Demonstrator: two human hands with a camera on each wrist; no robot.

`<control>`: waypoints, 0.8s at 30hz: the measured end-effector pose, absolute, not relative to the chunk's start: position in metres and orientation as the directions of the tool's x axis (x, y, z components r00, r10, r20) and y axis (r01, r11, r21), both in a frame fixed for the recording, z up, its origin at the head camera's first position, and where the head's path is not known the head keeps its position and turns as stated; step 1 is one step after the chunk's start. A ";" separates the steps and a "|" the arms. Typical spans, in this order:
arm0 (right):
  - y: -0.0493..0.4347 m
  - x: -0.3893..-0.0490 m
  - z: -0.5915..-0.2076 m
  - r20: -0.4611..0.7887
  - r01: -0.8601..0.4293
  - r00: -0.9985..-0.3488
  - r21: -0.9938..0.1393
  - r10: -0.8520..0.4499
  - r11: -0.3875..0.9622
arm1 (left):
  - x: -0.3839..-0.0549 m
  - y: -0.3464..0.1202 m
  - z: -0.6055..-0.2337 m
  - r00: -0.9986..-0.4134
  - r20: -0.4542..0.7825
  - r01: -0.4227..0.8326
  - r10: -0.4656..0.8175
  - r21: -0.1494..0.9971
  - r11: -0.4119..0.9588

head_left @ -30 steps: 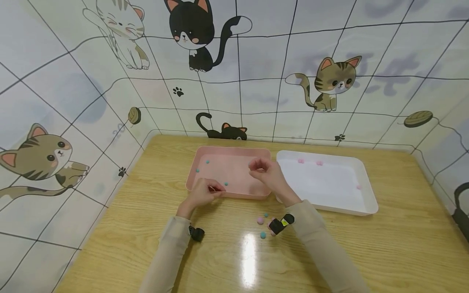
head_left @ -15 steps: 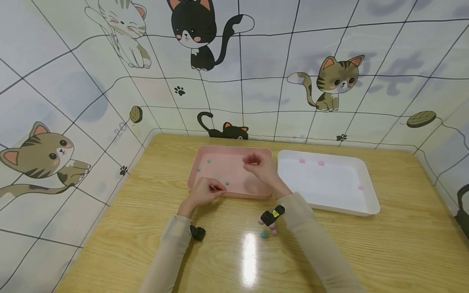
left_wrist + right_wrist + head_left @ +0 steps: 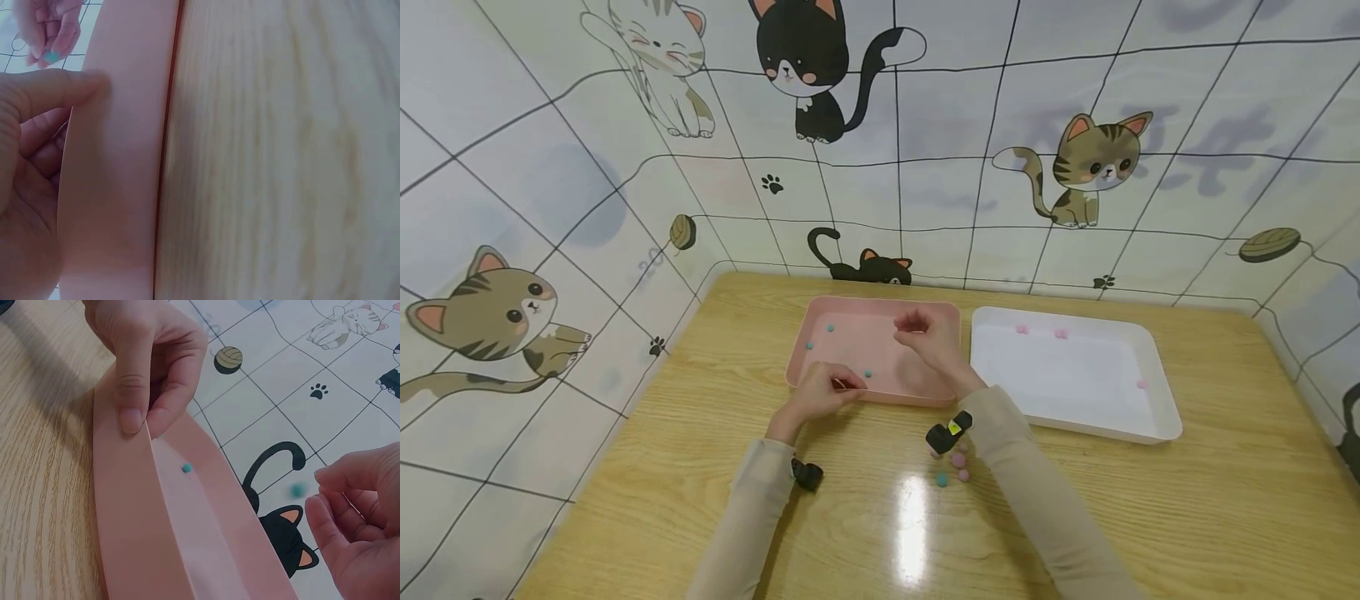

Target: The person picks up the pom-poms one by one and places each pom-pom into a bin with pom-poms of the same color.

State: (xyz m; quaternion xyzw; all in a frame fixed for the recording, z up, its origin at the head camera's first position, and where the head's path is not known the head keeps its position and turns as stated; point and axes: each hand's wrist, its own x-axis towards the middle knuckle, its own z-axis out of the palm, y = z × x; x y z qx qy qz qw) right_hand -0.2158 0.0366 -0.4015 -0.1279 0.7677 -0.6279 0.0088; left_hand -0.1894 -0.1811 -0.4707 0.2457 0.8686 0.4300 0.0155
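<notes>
My left hand [image 3: 823,392] pinches the near rim of the pink tray [image 3: 887,310], thumb outside and fingers inside, as the right wrist view shows. Above the right part of that tray is my right hand [image 3: 928,337], its fingers bent and the thumb and index fingertips slightly parted. A small teal ball [image 3: 298,490], blurred, shows just off those fingertips in the right wrist view. Several other teal balls lie apart in the tray, one of them [image 3: 868,374] close to my left hand.
To the right stands a white tray [image 3: 1045,375] with a few small pink pieces [image 3: 1061,333] in it. Pink balls [image 3: 958,460] and a teal ball [image 3: 942,480] lie on the wooden table [image 3: 850,517] beneath my right forearm. Cat-patterned walls [image 3: 940,192] border the table.
My right hand has moved left, further over the pink tray, and its forearm has swung left too. The left hand keeps its hold on the rim.
</notes>
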 end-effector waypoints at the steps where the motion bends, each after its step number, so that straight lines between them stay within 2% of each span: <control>1: 0.037 -0.220 -0.408 0.158 -0.195 -0.967 -0.964 -0.199 0.179 | -0.190 -0.181 -0.471 -0.879 0.183 0.412 0.441 0.756 0.509; 5: 0.039 -0.235 -0.431 0.164 -0.197 -0.971 -0.961 -0.173 0.194 | -0.190 -0.180 -0.471 -0.881 0.179 0.407 0.438 0.757 0.511; 24: 0.048 -0.215 -0.417 0.145 -0.185 -0.965 -0.967 -0.218 0.177 | -0.189 -0.180 -0.471 -0.878 0.192 0.418 0.438 0.753 0.508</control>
